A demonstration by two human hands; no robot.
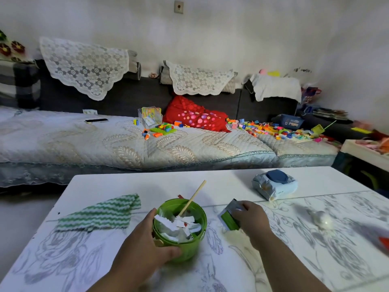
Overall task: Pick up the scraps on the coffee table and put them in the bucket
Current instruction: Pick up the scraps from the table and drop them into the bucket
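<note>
A small green bucket [195, 247] stands on the white coffee table [117, 182], near the front middle. Inside it lie several white paper scraps [179, 225] and a wooden stick [194, 197] that leans out to the upper right. My left hand [145, 243] wraps around the bucket's left side and front. Just right of the bucket, my right hand [251, 218] grips a green and silver wrapper [228, 217] that rests on the table. A crumpled whitish scrap [321, 219] lies further right on the table.
A green-and-white striped cloth [101, 213] lies left of the bucket. A pack of wet wipes [274, 184] sits at the back right of the table. Something orange [384, 242] shows at the right edge. Behind the table is a sofa [105, 140] with toy bricks and a phone.
</note>
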